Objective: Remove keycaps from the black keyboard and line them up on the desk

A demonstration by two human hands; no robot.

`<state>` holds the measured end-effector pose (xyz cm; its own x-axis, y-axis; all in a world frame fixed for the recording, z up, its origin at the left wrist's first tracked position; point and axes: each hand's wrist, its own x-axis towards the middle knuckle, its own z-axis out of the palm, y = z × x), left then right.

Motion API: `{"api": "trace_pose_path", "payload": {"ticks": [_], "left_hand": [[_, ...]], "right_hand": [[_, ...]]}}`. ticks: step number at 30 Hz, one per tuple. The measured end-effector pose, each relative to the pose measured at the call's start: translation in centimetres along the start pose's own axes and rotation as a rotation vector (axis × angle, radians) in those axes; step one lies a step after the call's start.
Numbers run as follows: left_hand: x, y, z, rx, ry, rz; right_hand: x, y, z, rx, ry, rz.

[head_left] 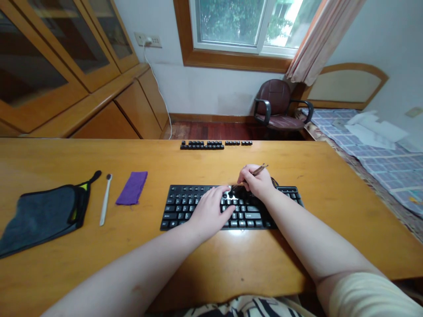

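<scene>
A black keyboard lies on the wooden table in front of me. My left hand rests flat over its middle keys, fingers stretched out and thumb apart. Above the keyboard's upper right part, my right hand is closed in a pinch around a slim brown tool. The tool's upper end looks forked; its lower end points at the top rows, where it is too small to make out clearly. Along the table's far edge stand rows of loose black keycaps.
To the left lie a purple cloth, a white toothbrush with a dark head, and a folded grey cloth with black edging. Beyond the wooden table are a chair, a bed and a wooden cabinet.
</scene>
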<state>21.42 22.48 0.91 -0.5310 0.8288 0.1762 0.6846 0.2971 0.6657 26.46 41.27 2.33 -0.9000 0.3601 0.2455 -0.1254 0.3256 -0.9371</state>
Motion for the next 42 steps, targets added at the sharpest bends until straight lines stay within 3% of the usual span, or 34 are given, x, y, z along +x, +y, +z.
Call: {"api": "trace_pose_path", "payload": {"ticks": [5, 10, 19, 25, 34, 42], "left_hand": [[0.6, -0.2, 0.0, -0.309, 0.116, -0.161], [0.7, -0.3, -0.2, -0.341, 0.132, -0.172], [0.6, -0.4, -0.3, -0.359, 0.176, -0.175], [0.7, -0.4, -0.3, -0.392, 0.162, -0.165], [0.7, -0.5, -0.6, -0.502, 0.192, -0.171], [1.0, -1.0, -0.1, -0.72, 0.218, -0.279]], "right_hand": [[0.0, 0.6, 0.4, 0.205, -0.173, 0.07], [-0.1, 0.4, 0.7, 0.307, -0.231, 0.118], [0.1, -1.0, 0.3, -0.002, -0.294, 0.02], [0.2, -0.9, 0.3, 0.044, -0.405, -0.005], [0.2, -1.0, 0.1, -0.011, -0.374, -0.038], [0.4, -0.6, 0.0, 0.098, -0.501, -0.211]]}}
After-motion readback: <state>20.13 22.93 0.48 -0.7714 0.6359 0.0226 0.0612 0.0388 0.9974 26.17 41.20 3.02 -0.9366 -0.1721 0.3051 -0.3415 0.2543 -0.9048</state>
